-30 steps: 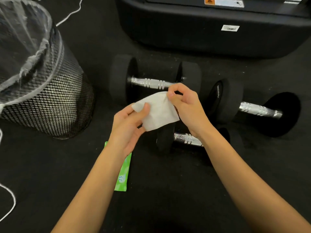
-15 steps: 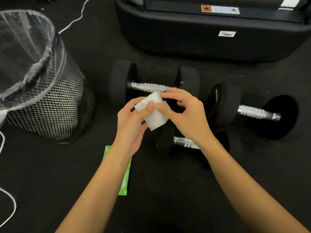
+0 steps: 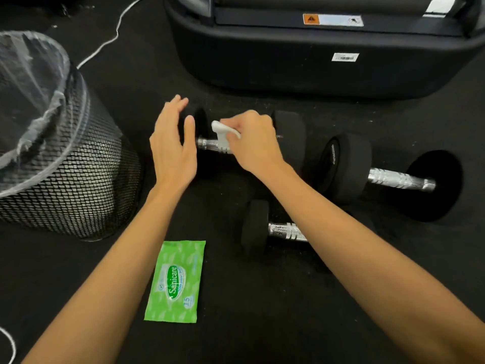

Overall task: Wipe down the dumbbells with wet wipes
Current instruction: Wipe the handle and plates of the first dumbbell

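Three black dumbbells with chrome handles lie on the dark floor. My right hand point(image 3: 253, 143) grips a folded white wet wipe point(image 3: 223, 132) and holds it on the handle of the far dumbbell point(image 3: 288, 132). With straight fingers, my left hand point(image 3: 172, 145) is over that dumbbell's left weight; I cannot tell if it touches it. A second dumbbell point(image 3: 388, 177) lies to the right. The near dumbbell point(image 3: 258, 227) is partly hidden under my right forearm. A green wet-wipes pack point(image 3: 174, 282) lies flat on the floor below my left arm.
A black mesh waste bin point(image 3: 65, 174) with a clear liner stands at the left. The black base of a large gym machine point(image 3: 315, 59) fills the top. A white cord point(image 3: 105, 43) runs across the floor at the upper left.
My left hand has let go of the wipe and moved up to the far dumbbell's left weight. My right hand carried the folded wipe onto that dumbbell's handle. The view tilted down.
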